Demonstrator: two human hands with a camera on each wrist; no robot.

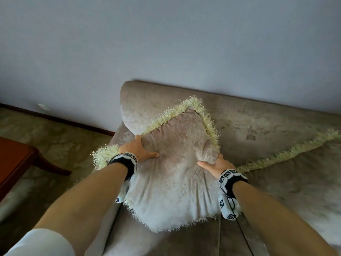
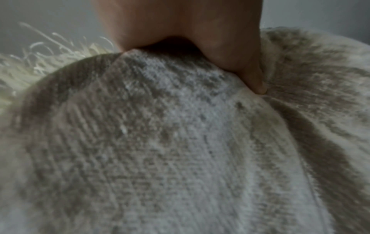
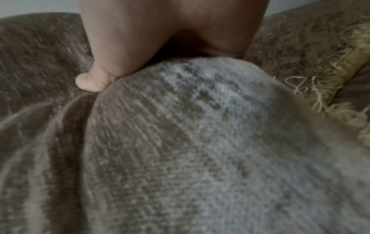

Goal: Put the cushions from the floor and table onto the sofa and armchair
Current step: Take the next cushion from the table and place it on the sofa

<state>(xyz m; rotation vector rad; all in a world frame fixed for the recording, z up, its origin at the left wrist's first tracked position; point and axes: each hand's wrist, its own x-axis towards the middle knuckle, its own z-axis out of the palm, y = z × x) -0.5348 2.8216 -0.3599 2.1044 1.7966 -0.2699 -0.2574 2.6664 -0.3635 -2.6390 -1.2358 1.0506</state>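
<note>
A beige velvet cushion [image 1: 175, 163] with a pale yellow fringe stands tilted against the left end of the sofa [image 1: 258, 126], its top corner leaning on the backrest. My left hand [image 1: 137, 149] grips its left edge, thumb pressed into the front face. My right hand [image 1: 215, 164] grips its right edge the same way. In the left wrist view the thumb [image 2: 248, 69] digs into the cushion [image 2: 160, 142]. The right wrist view shows the thumb [image 3: 94, 80] sunk into the cushion [image 3: 200, 142]. A second fringed cushion [image 1: 304, 172] lies on the sofa to the right.
A dark wooden table [image 1: 16, 163] with a curved leg stands at the left on the patterned carpet [image 1: 60, 141]. The pale wall [image 1: 166, 43] runs behind the sofa, with a dark skirting board along the floor.
</note>
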